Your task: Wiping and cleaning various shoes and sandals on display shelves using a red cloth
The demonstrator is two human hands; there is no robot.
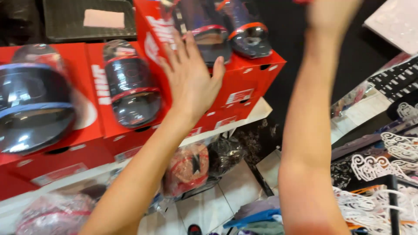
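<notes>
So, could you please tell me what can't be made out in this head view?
- Right hand: cut off by the top edge; its grip is unseen.
- Shoes on the red box: motion-blurred, toes cropped.
- Left hand: lies flat on that box, hiding part of it.

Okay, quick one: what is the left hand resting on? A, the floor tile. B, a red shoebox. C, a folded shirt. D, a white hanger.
B: the left hand lies flat, fingers spread, against the side of a red shoebox with wrapped shoes on top.
</notes>
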